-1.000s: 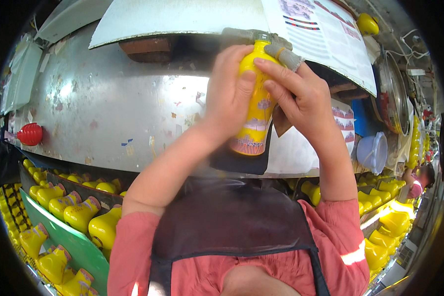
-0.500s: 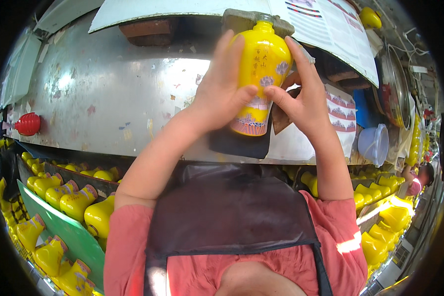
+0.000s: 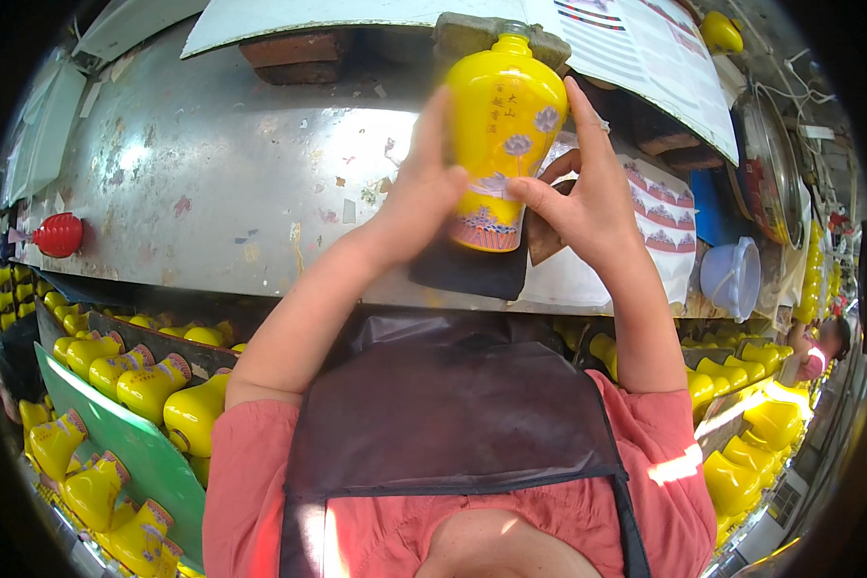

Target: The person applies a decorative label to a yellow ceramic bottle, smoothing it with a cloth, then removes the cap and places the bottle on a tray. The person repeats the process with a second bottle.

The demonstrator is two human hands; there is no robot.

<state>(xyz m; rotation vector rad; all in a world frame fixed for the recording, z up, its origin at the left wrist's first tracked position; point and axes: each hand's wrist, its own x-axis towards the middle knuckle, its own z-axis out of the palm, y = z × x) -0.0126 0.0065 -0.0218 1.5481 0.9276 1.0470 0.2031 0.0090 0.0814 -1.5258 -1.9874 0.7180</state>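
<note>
Left hand (image 3: 422, 185) and right hand (image 3: 595, 200) hold the bottle (image 3: 501, 116) between them, likely to steady it, and any next move needs a snug grip.

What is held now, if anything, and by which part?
A yellow flower-patterned bottle, by its body: left hand on the left side, right hand on the right.

Single head-worn fisheye, left of a pair; looks down and forward, close in. Dark brown apron (image 3: 453, 405) near, bare left hand (image 3: 424, 188) and right hand (image 3: 592, 197) mid-view, grey metal tabletop (image 3: 222, 207) beyond.
</note>
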